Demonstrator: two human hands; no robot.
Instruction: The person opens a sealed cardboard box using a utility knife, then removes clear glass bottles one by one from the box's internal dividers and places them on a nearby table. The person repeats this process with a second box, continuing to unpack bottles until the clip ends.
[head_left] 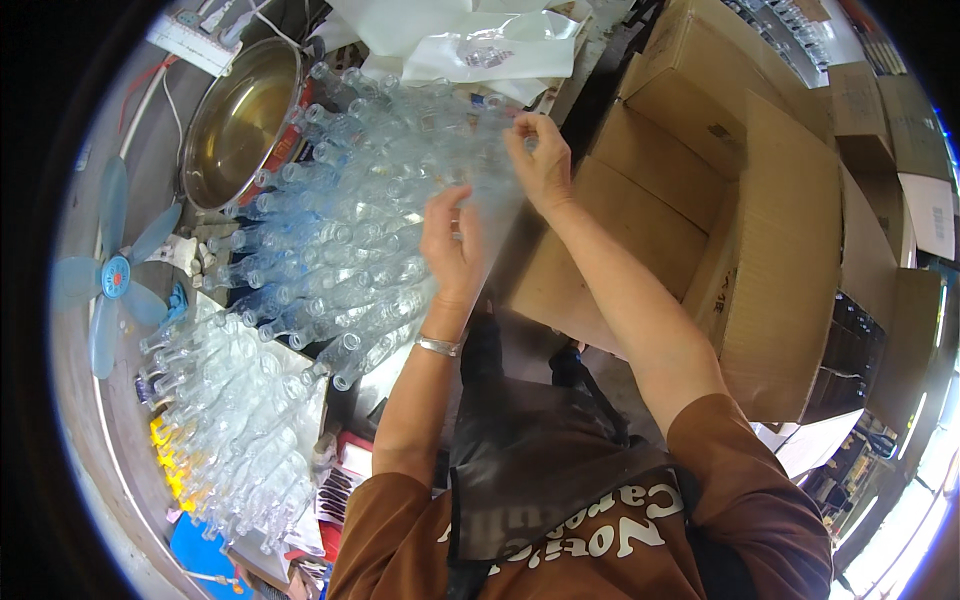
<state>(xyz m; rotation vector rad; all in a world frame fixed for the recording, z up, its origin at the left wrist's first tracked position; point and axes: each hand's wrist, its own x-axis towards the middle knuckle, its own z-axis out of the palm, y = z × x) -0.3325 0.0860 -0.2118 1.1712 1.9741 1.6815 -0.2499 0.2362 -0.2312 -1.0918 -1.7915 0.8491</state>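
Observation:
My left hand (452, 245), with a metal band on its wrist, is raised at the near right side of a mass of clear glass bottles (350, 215). Its fingers are curled in and slightly blurred. Farther off and to the right, my right hand (541, 163) has its thumb and fingers drawn together in a pinch. A hazy, see-through blur lies between the two hands, and I cannot make out what either one holds. The bottles lie packed side by side, most with their mouths toward the left.
More clear bottles (240, 430) lie at the lower left. A large open cardboard box (660, 190) stands on the right. A round metal pan (245, 125) and a blue-bladed fan (115, 277) are on the left. White plastic sheeting (490, 50) lies at the far edge.

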